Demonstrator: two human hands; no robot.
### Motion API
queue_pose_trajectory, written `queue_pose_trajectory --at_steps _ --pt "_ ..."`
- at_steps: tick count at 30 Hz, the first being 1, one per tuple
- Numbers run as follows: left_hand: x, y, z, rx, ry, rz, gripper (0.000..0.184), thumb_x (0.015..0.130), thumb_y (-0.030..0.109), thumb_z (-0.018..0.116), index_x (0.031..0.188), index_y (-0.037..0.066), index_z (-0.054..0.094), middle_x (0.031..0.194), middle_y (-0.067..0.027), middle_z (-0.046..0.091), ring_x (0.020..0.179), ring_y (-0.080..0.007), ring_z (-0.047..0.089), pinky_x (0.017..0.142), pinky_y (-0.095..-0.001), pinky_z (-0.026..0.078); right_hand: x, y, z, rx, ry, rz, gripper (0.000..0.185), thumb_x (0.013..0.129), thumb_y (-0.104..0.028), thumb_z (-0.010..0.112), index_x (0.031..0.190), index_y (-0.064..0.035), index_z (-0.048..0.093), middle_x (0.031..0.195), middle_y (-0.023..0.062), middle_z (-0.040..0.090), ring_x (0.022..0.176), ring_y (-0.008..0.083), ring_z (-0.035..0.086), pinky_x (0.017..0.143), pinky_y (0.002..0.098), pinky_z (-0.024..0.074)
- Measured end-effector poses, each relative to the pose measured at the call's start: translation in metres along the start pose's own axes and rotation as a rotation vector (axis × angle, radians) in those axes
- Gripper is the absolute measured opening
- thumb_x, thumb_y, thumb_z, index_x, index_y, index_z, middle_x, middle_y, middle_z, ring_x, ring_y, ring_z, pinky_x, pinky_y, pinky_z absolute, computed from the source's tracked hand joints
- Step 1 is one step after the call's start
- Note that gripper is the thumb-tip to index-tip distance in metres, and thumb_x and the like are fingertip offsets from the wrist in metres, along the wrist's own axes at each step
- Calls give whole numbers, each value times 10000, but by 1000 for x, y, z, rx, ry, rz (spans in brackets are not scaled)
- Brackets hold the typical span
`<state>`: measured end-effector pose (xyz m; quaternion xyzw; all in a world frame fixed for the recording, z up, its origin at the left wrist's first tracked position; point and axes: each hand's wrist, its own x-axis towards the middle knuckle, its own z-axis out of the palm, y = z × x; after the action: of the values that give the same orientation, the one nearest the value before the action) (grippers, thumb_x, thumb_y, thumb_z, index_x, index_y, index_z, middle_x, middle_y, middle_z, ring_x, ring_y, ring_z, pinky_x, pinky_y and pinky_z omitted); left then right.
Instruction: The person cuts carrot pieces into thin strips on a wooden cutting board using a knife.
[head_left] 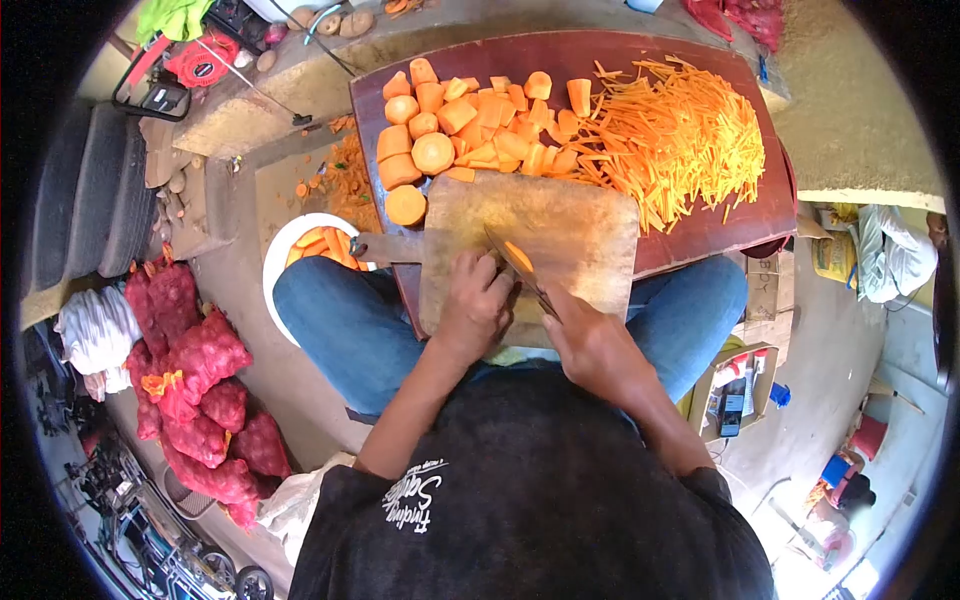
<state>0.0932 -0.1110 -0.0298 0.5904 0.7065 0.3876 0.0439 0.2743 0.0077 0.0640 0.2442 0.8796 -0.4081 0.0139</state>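
Note:
A wooden cutting board (580, 225) lies at the near edge of a dark red table (560, 52). My right hand (590, 340) is wrapped round the handle of a knife (520, 268), whose blade points up and left over the board. Beside the blade is a thin carrot piece (519, 256). My left hand (480, 295) rests on the board left of the knife with curled fingers; what they hold, if anything, is hidden. Beyond the board sit carrot chunks (433, 153) on the left and a pile of carrot strips (690, 140) on the right.
A white bucket (283, 240) with carrot pieces stands left of my knees. Red mesh sacks (205, 350) lie on the floor at the left, near stacked tyres (85, 190). At the right is a box (765, 385) with a phone. Another person (855, 490) is far off at the lower right.

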Motion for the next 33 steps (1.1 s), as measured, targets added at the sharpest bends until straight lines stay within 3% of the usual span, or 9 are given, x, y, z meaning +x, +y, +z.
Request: queue_pose_trajectory --at_steps 5,11,14,20,33 --pt "-6 -2 3 -10 13 -6 365 758 -11 812 1118 3 754 1151 -173 634 1100 -409 593 959 -529 479 -9 -2 0 33 -52 67 450 1093 -121 630 1512 1 522 1207 329 731 1085 530 718 891 561 595" --pt "-3 5 -2 101 50 -55 301 779 26 811 1078 34 774 1171 -168 643 1131 -404 594 966 -531 451 -10 -1 0 58 17 -25 472 1080 -107 639 1524 -8 513 1168 331 730 1071 542 711 899 582 582" --pt "-3 5 -1 96 58 -56 288 784 54 816 1070 51 784 1173 -160 654 1133 -402 604 964 -531 443 -15 -5 0 31 -33 53 467 1080 -110 638 1522 -17 516 1175 333 728 1081 542 708 905 586 579" --pt "-7 -1 4 63 68 -59 297 765 32 806 1061 46 788 1151 -147 663 1114 -395 612 945 -523 455 -2 -9 0 52 -3 19 444 1080 -123 645 1502 -44 532 1159 333 726 1057 546 707 871 585 579" --pt "-6 3 2 62 126 -78 237 761 5 806 994 4 762 1058 -156 640 1032 -394 603 911 -512 461 -15 -9 3 32 16 -17 454 1070 -106 667 1490 -7 528 1165 336 723 1061 541 712 853 574 587"
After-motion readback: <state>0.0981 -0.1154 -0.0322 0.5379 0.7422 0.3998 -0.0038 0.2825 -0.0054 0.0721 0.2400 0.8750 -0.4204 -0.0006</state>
